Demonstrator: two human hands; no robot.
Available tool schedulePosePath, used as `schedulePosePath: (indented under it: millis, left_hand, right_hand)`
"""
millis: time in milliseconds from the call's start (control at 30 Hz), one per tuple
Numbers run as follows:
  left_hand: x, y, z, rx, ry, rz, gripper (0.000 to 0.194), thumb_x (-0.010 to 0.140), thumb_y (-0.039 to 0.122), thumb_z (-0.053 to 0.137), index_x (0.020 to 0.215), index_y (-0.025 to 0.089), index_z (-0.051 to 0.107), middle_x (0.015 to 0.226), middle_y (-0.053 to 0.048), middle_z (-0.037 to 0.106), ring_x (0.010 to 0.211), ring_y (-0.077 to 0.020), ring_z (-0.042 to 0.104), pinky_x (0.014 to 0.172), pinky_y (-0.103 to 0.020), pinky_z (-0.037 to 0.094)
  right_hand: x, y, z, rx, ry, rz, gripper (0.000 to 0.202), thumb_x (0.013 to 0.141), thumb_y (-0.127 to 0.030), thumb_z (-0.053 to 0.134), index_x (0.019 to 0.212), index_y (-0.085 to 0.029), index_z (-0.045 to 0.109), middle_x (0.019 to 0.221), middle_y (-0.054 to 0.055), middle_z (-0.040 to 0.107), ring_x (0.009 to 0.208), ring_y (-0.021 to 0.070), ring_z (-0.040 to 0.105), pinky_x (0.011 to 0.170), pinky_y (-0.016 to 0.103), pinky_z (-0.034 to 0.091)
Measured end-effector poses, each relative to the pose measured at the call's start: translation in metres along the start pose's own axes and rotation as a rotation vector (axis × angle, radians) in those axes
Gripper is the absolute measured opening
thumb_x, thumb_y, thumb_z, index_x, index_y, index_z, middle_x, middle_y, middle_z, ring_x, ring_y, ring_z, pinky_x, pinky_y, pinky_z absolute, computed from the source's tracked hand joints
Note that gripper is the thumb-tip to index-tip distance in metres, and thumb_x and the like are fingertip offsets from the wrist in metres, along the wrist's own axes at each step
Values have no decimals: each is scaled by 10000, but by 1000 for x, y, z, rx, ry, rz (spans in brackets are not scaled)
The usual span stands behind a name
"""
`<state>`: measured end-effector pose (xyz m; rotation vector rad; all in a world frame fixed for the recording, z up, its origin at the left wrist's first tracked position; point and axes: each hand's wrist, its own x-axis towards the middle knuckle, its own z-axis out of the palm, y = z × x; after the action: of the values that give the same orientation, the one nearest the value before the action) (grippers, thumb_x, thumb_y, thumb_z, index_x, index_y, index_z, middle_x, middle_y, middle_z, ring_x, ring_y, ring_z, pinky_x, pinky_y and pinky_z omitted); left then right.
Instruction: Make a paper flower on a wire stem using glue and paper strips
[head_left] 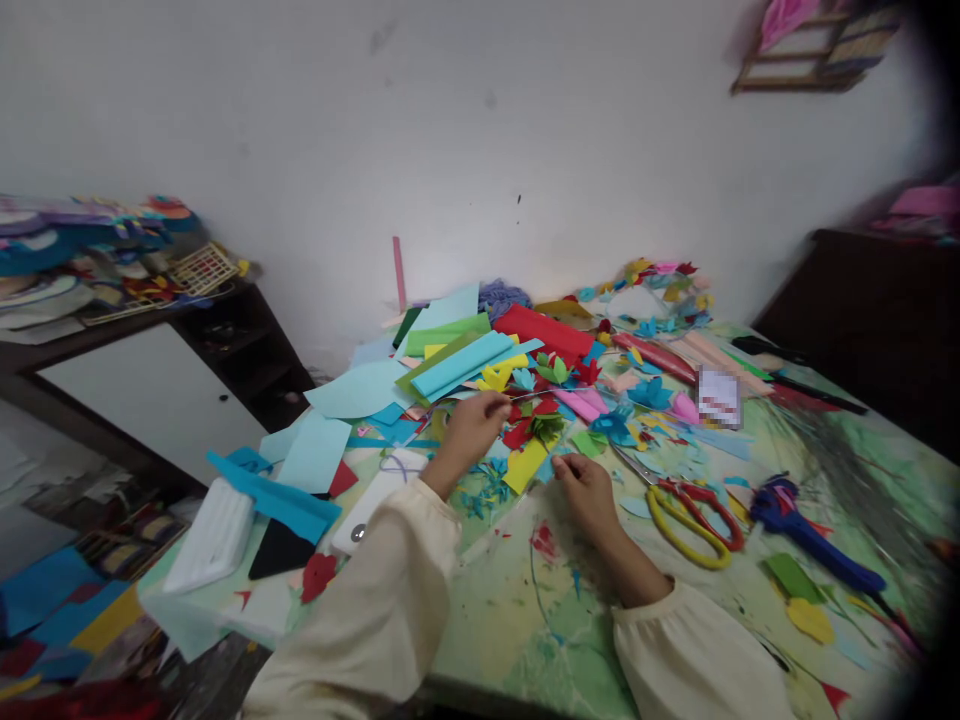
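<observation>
My left hand (478,428) is over the middle of the table, its thumb and fingers pinched together. A thin pale strand (551,392) seems to run rightward from those fingertips; whether it is wire or thread I cannot tell. Lower and to the right, my right hand (587,490) is also closed in a pinch, and what it holds, if anything, is too small to make out. Between the hands lie a yellow paper piece (527,462) and a green paper flower (547,427). Scissors (690,522) with red and yellow handles rest right of my right hand.
Colored paper sheets (461,365) are heaped at the back, near a red roll (544,335). A blue glue gun (817,545) lies at the right. A white box (212,535) stands at the left edge. Paper flowers (649,392) and scraps cover much of the table (510,630).
</observation>
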<state>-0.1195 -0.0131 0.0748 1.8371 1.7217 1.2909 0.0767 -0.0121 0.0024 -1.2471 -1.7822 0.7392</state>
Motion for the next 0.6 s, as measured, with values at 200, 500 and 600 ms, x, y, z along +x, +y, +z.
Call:
schedulePosePath:
  millis: [200,500,600]
  left_hand:
    - [87,-48,-51,489,128,-154,370,797,313,497,1103,119,569,1165,-128,581,1059,-221,545,904,-298,403]
    - [148,-95,-52,749,-279,-344,559,688,373,624,1165,97,531,1189,-172,583,1087,-260,549,839,-269,419]
    - [154,-101,-49,749,-346,-342,544,661,373,648,1128,108,561,1164,-164,603,1043,-251,576,802,-254,429]
  right_hand:
    - [-1,4,9,-116,-80,-67,334,835,-363,404,662,-167,612,605,22,585,599,152,517,564,248,333]
    - [3,4,11,-193,-105,-57,338,840,-367,402,630,-186,594,626,25,602,613,161,535,568,246,328]
    - [4,4,11,-180,-105,-37,327,839,-363,409,634,-186,592,616,17,594,609,158,530,563,244,318]
